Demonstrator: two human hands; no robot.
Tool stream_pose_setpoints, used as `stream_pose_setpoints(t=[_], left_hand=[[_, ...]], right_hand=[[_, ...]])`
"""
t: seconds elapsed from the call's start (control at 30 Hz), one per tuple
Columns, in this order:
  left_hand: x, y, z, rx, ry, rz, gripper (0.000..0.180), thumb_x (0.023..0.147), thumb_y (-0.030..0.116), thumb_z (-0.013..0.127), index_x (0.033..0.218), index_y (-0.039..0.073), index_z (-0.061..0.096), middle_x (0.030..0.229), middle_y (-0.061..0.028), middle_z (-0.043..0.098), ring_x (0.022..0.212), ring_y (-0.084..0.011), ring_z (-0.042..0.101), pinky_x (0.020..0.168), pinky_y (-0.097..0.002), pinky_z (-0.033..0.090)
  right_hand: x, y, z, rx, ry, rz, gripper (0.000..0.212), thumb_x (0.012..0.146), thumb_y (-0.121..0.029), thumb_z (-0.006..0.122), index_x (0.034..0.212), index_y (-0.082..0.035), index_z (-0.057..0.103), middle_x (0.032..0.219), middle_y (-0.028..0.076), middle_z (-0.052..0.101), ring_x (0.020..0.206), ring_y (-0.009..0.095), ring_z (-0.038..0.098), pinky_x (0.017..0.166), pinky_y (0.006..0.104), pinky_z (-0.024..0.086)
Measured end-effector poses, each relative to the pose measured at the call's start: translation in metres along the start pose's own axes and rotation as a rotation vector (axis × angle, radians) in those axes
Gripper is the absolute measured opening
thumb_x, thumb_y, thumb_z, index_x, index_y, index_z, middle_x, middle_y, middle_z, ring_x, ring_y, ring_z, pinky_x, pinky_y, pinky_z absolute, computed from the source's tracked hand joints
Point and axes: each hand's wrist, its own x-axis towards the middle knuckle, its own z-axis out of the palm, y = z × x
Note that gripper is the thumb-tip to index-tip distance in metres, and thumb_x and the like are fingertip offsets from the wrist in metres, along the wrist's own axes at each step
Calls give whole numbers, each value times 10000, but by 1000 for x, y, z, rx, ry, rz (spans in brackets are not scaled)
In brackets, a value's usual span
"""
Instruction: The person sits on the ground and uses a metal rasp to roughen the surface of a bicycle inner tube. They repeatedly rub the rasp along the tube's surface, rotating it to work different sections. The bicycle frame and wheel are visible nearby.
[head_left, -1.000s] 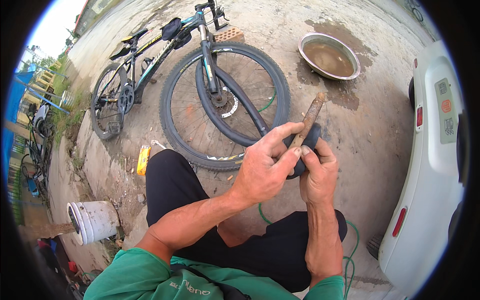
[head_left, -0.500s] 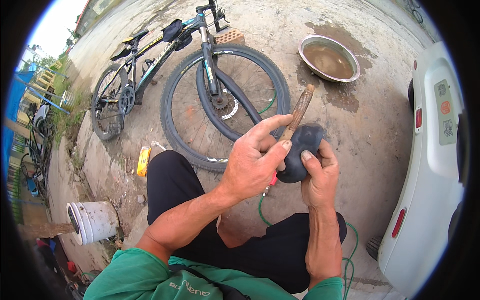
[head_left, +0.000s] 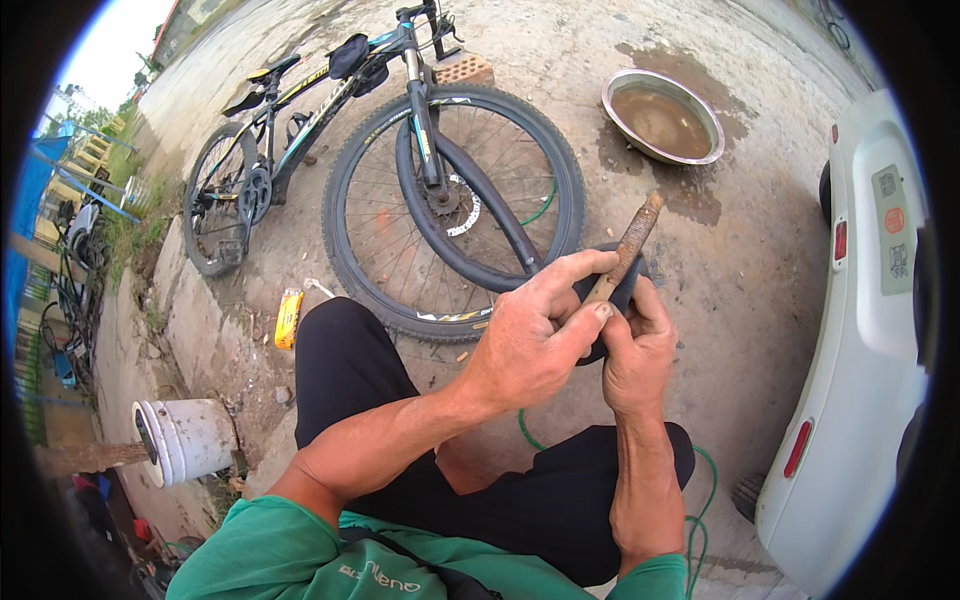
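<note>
My left hand (head_left: 530, 340) pinches a brown stick (head_left: 632, 242) between thumb and fingers; a rough, ridged wrap covers its upper part. Beside it, my right hand (head_left: 640, 365) grips a section of black bicycle inner tube (head_left: 622, 292), with the thumb on top. The stick slants up and right across the tube; whether they touch is hard to tell. More of the tube hangs in a loop past the fork and over the front wheel (head_left: 572, 150) of a mountain bike (head_left: 300, 145) in front of me.
A metal basin (head_left: 662, 118) of muddy water stands at the far right near a perforated brick (head_left: 465, 70). A white vehicle (head_left: 850, 340) lines the right side. On the left are a yellow packet (head_left: 288, 318) and a white bucket (head_left: 190, 440). A green hose (head_left: 708, 490) runs beside my leg.
The stick has shifted slightly up and right with my left hand. My right hand has turned the tube, so its broad bulging face no longer shows. The red-ended hose fitting is now hidden.
</note>
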Motion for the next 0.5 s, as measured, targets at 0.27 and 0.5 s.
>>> stream_pose_setpoints(t=[0.27, 0.5], left_hand=[[-21, -14, 0, 32, 41, -9, 471, 1002, 42, 625, 1464, 0, 541, 690, 6, 627, 613, -45, 553, 566, -234, 419], [-25, -8, 0, -18, 68, 22, 468, 997, 76, 624, 1454, 10, 549, 652, 1, 593, 599, -53, 525, 570, -260, 426]], right_hand=[[-1, 3, -1, -7, -20, -35, 385, 936, 101, 624, 1319, 77, 646, 1104, 11, 564, 923, 77, 573, 820, 235, 493], [2, -1, -5, 28, 9, -46, 351, 936, 105, 622, 1283, 78, 663, 1076, -5, 559, 931, 67, 577, 817, 227, 486]])
